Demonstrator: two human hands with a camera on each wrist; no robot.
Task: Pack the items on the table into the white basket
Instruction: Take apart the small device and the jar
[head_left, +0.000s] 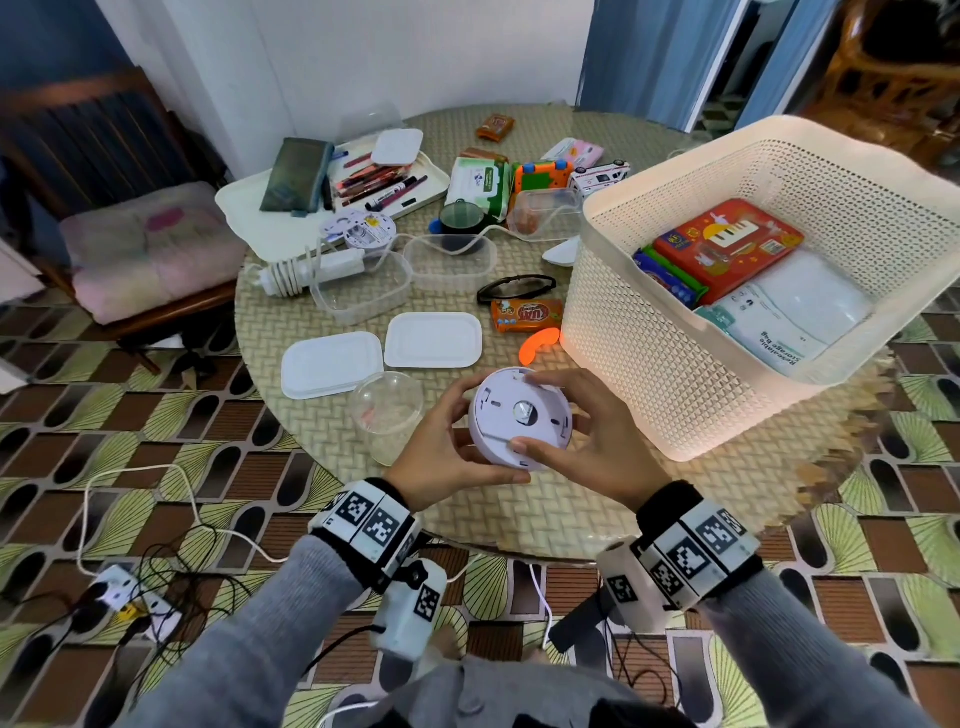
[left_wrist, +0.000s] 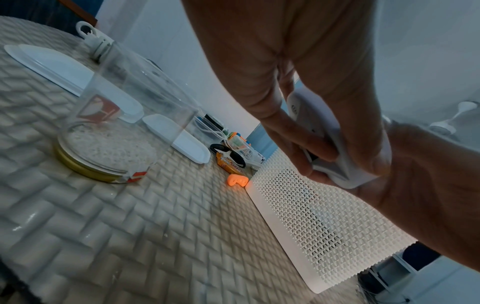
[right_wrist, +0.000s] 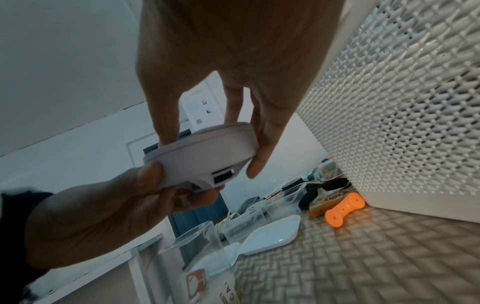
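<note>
Both hands hold a round white disc-shaped device (head_left: 519, 415) just above the table's near edge. My left hand (head_left: 447, 447) grips its left rim, with fingers underneath. My right hand (head_left: 597, 431) pinches its right side, thumb on the top face. In the left wrist view the device (left_wrist: 337, 144) sits edge-on between the left hand (left_wrist: 259, 82) and the right hand (left_wrist: 428, 185). The right wrist view shows the device (right_wrist: 207, 156) with a dark port on its side. The white basket (head_left: 639, 384) stands just right of the hands and holds a red box (head_left: 727, 244) and a storage-bag pack (head_left: 789, 312).
Left of the hands stands an upside-down clear jar (head_left: 387, 410). Beyond lie two white lids (head_left: 434, 340), an orange piece (head_left: 537, 345), a snack packet (head_left: 527, 314), sunglasses (head_left: 514, 288), clear tubs (head_left: 449, 262), and a pen tray (head_left: 249, 202). A chair (head_left: 130, 234) stands at left.
</note>
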